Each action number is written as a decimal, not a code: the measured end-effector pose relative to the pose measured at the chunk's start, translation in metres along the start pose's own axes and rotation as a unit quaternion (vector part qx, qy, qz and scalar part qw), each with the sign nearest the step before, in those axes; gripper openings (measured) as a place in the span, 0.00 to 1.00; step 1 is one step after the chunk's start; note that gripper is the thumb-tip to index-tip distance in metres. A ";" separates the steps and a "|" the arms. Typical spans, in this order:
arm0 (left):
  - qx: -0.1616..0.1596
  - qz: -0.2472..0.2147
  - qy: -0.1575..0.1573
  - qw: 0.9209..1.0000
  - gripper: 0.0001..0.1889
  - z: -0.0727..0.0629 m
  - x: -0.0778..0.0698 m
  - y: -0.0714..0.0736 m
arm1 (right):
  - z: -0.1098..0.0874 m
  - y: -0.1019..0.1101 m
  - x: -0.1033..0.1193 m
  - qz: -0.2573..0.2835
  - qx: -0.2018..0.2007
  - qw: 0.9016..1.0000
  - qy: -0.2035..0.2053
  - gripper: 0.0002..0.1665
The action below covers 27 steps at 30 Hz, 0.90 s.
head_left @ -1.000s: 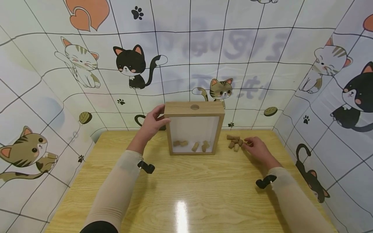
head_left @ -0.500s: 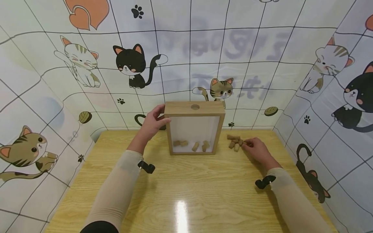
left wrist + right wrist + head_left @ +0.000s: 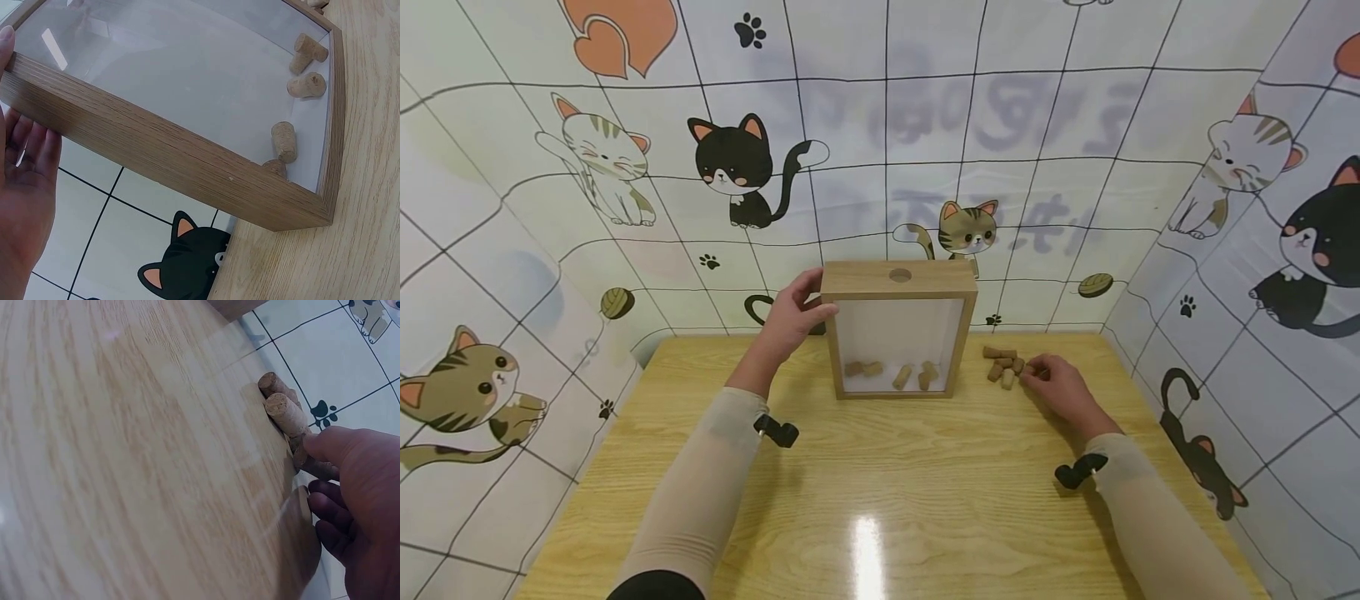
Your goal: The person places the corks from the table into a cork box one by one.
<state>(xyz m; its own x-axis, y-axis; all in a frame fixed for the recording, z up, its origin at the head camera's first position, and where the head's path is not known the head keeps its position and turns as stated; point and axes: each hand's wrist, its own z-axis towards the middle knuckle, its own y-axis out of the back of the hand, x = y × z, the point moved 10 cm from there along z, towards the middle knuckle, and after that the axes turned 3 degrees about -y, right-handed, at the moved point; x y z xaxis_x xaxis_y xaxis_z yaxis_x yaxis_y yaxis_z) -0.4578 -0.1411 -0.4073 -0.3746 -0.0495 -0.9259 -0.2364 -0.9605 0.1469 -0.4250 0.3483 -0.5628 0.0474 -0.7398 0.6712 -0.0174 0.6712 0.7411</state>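
Several corks [image 3: 284, 142] lie inside an upright wooden box [image 3: 857, 283], whose left side the left hand [image 3: 795, 315] grips, seemingly to steady it. Right of the box, the right hand [image 3: 1060, 386] pinches one loose cork [image 3: 317, 466]. Only the head view shows the box's top hole [image 3: 900, 275]; the left wrist view reveals fingers [image 3: 47, 150] wrapped behind.

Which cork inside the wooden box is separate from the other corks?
The slanted middle cork: in the head view, gaps show on both sides, separating it from the left pair and the right pair.
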 end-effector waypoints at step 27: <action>0.001 -0.007 -0.006 1.000 0.38 0.000 -0.002 0.000 | 0.001 0.034 0.046 0.036 -0.061 0.996 0.045 0.17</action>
<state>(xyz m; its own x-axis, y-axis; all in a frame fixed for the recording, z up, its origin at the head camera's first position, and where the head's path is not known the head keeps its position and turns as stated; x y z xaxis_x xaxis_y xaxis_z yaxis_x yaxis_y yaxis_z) -0.4575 -0.1406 -0.4056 -0.3822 -0.0320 -0.9235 -0.2433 -0.9607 0.1340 -0.4240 0.3369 -0.5065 0.1407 -0.6853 0.7146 0.0970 0.7278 0.6789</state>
